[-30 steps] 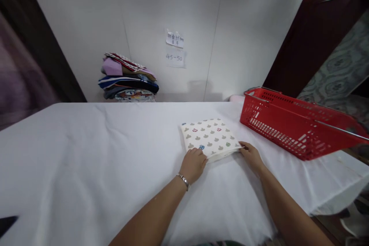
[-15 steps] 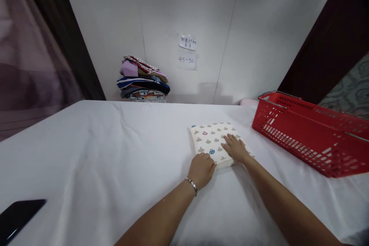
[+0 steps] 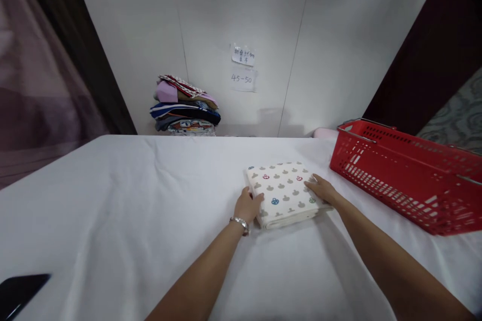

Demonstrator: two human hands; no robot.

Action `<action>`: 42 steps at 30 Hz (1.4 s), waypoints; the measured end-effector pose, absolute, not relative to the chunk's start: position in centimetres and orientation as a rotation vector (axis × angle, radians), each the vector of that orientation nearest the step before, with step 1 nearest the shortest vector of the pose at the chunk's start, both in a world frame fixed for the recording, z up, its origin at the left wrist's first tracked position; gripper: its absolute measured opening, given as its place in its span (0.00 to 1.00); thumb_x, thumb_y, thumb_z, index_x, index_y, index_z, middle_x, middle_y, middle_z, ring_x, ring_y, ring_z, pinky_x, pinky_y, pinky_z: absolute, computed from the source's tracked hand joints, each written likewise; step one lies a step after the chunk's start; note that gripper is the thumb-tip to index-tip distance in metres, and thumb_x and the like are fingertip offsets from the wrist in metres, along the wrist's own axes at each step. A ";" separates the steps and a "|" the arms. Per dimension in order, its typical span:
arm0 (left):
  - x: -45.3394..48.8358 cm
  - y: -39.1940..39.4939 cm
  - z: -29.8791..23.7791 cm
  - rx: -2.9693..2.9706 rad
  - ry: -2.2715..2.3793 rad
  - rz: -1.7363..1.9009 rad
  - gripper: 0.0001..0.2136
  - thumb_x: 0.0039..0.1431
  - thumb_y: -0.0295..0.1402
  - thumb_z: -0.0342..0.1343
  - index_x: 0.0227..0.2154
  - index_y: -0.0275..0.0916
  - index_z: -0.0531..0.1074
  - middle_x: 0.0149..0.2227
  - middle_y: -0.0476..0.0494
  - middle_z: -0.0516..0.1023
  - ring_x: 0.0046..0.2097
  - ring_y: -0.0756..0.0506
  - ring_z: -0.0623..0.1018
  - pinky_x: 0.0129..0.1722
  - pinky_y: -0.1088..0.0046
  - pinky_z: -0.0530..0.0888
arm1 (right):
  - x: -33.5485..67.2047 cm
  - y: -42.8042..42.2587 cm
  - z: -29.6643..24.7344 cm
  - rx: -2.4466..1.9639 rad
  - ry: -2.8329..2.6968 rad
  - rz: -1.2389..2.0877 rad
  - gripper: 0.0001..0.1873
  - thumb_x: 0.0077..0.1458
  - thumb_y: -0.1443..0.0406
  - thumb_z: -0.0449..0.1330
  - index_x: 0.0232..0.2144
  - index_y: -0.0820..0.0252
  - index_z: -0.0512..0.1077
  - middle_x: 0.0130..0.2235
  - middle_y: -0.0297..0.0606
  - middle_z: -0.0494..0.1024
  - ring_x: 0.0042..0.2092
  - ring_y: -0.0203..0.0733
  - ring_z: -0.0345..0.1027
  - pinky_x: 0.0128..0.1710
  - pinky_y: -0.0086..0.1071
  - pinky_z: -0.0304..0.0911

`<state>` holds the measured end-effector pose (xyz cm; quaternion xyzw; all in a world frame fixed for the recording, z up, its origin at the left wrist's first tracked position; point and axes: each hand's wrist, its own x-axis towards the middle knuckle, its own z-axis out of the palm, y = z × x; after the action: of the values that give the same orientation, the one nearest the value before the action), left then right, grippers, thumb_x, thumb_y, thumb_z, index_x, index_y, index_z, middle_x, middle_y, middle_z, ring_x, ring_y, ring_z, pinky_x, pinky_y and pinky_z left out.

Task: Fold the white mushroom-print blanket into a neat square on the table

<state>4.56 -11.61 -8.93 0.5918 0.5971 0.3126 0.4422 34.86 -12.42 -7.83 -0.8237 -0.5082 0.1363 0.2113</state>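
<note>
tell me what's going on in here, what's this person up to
A person has both hands on a folded white cloth with a mushroom print, which lies on a white-covered table. The left hand is at its left edge and the right hand is at its right side; whether the fingers reach underneath is hard to tell. A red basket stands to the right, and a pile of fabrics sits by the wall.
</note>
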 end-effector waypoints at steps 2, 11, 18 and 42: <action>5.0 -10.8 -8.7 1.358 1.471 0.727 0.35 0.47 0.41 0.60 0.56 0.32 0.56 0.51 0.31 0.69 0.50 0.39 0.71 0.47 0.66 0.67 | 34.9 -12.0 -7.7 -2.266 -1.370 0.446 0.39 0.44 0.50 0.60 0.55 0.65 0.61 0.54 0.51 0.67 0.54 0.54 0.61 0.52 0.42 0.58; 5.2 -8.2 -8.2 1.293 1.431 0.917 0.31 0.44 0.32 0.61 0.53 0.38 0.60 0.47 0.40 0.74 0.44 0.44 0.75 0.43 0.70 0.70 | 32.4 -11.7 -7.5 -1.795 -1.246 0.847 0.32 0.45 0.55 0.61 0.52 0.59 0.63 0.45 0.41 0.76 0.42 0.47 0.72 0.38 0.35 0.68; -0.6 -3.4 -6.3 1.358 1.596 1.052 0.33 0.45 0.36 0.60 0.56 0.41 0.56 0.45 0.40 0.74 0.43 0.43 0.75 0.43 0.68 0.70 | 27.6 -6.3 -6.2 -1.814 -1.305 0.632 0.43 0.47 0.52 0.59 0.61 0.61 0.50 0.57 0.46 0.63 0.52 0.48 0.64 0.47 0.36 0.63; -4.9 -11.3 -9.5 1.161 1.419 1.073 0.17 0.51 0.36 0.57 0.43 0.36 0.65 0.26 0.50 0.72 0.25 0.53 0.71 0.25 0.79 0.69 | 12.8 -11.6 -6.5 -1.025 -2.387 0.236 0.10 0.57 0.68 0.52 0.39 0.56 0.71 0.42 0.38 0.74 0.45 0.41 0.64 0.46 0.36 0.58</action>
<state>-4.94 -11.31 -9.49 0.4773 0.5834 0.4411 0.4870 12.79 -11.61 -6.50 -0.3790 -0.8827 0.0873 0.2637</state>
